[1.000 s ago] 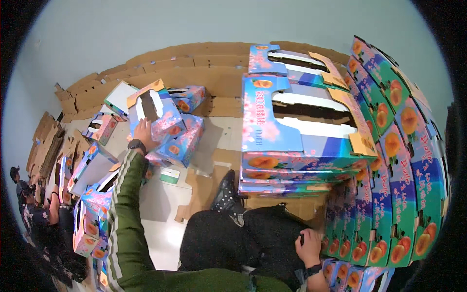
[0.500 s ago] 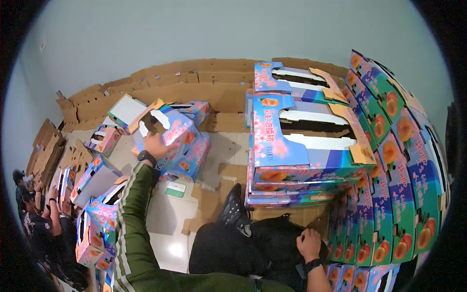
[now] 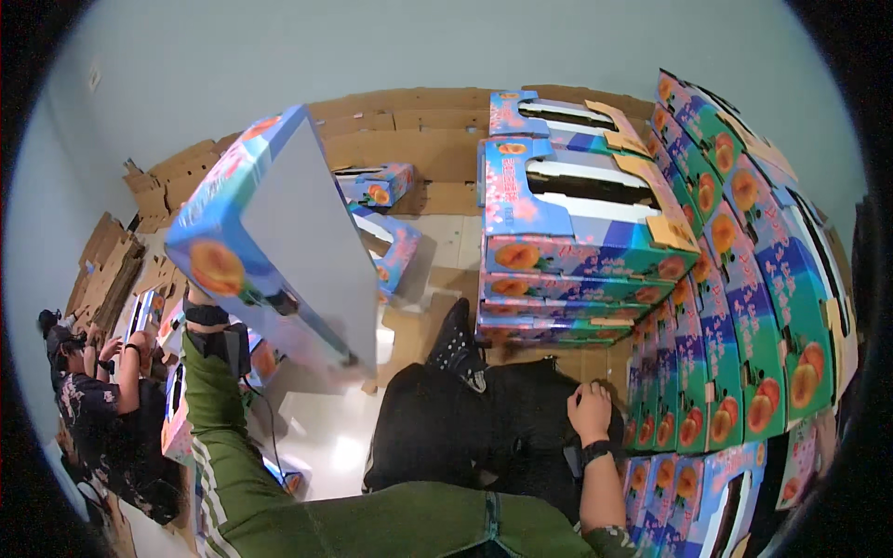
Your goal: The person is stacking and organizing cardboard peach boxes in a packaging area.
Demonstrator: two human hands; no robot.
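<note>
A blue and pink fruit carton (image 3: 307,232) printed with peaches is lifted and tilted at the left, its plain grey-white side facing right. My left hand (image 3: 197,298) grips it from behind the left side; most of the fingers are hidden by the carton. My right hand (image 3: 590,411) rests on my right thigh, its fingers curled in, with nothing visible in them. Beyond the lifted carton, another carton (image 3: 400,251) stands on the floor, with a smaller-looking carton (image 3: 389,184) farther back by the wall.
A stack of cartons (image 3: 586,256) with handle slots rises right of centre. Rows of green and purple cartons (image 3: 777,372) fill the right side. Flattened brown cardboard (image 3: 428,153) lines the wall. A co-worker (image 3: 112,400) in black handles cartons at the far left.
My left hand has raised the carton off the floor pile, bringing it up and nearer and turning its plain side to the right. My right hand stays on my thigh.
</note>
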